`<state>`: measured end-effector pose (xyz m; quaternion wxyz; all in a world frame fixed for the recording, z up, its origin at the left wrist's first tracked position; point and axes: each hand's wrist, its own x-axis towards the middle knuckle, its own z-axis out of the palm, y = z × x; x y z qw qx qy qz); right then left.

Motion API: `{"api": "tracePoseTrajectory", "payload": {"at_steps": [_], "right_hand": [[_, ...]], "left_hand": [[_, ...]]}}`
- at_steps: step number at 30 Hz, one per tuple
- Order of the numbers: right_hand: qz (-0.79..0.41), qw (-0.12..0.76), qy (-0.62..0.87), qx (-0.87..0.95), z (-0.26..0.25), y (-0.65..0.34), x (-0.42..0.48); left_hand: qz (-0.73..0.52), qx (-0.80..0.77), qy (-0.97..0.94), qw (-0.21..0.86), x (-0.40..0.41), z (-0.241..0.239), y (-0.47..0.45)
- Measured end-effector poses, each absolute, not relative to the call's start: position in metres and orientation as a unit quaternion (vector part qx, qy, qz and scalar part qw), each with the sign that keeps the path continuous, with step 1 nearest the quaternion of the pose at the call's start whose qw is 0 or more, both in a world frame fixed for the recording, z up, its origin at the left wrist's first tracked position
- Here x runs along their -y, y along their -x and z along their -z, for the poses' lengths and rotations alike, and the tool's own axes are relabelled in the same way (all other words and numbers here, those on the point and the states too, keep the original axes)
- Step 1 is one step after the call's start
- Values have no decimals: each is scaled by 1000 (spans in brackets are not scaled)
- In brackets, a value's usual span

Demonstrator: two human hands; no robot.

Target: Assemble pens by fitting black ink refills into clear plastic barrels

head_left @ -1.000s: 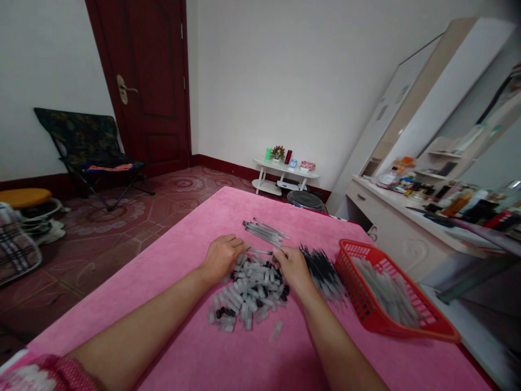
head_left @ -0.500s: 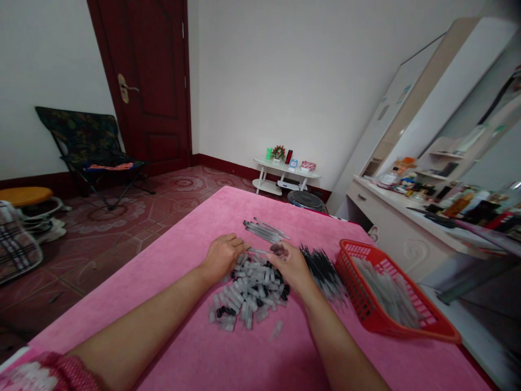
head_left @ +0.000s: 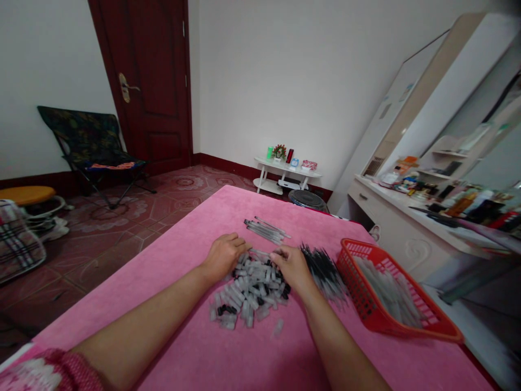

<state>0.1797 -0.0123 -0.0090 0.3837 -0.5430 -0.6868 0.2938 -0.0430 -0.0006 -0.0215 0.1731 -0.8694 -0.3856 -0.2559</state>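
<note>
A rectangular table covered in plush pink cloth (head_left: 211, 358) fills the foreground; clock positions run from the heap near its middle. Toward 11 o'clock, well beyond the table, stands a dark red panelled wooden door (head_left: 152, 92), and toward 2 o'clock a pale dresser with a carved front (head_left: 407, 247). At 10 o'clock sits a dark camouflage-patterned folding chair (head_left: 83, 138).

On the cloth at 3 o'clock, an oblong red plastic lattice basket (head_left: 442, 332) holds many translucent slender tubes (head_left: 396, 296). The heap itself is small translucent and black plastic caps (head_left: 244, 293). Just left of the basket, between 2 and 3 o'clock, lies a bundle of thin black-and-grey refills (head_left: 323, 271).

The bare left hand (head_left: 226, 255), at 11 o'clock, and the bare right hand (head_left: 291, 263), near 1 o'clock, have curled fingers pinching opposite ends of one slender translucent pen tube (head_left: 260, 252), level above the heap's far edge. Beyond it, at 12 o'clock, lie several grey-clear pens with dark ends (head_left: 264, 231). A single translucent cap (head_left: 278, 327) rests between 4 and 5 o'clock.
</note>
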Motion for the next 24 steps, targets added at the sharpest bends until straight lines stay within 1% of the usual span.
{"api": "tracePoseTrajectory", "payload": {"at_steps": [3, 7, 9, 14, 24], "right_hand": [[-291, 425, 527, 676, 9, -178, 13], [-318, 384, 553, 667, 7, -176, 15], [-313, 377, 552, 674, 6, -178, 15], [-311, 411, 527, 676, 6, -182, 14], [-343, 437, 500, 664, 0, -183, 15]], "left_hand": [[254, 386, 869, 178, 1, 21, 43], [255, 386, 870, 173, 1, 20, 43], [255, 384, 871, 169, 1, 20, 42], [243, 385, 875, 163, 3, 18, 40], [223, 384, 889, 111, 2, 21, 37]]}}
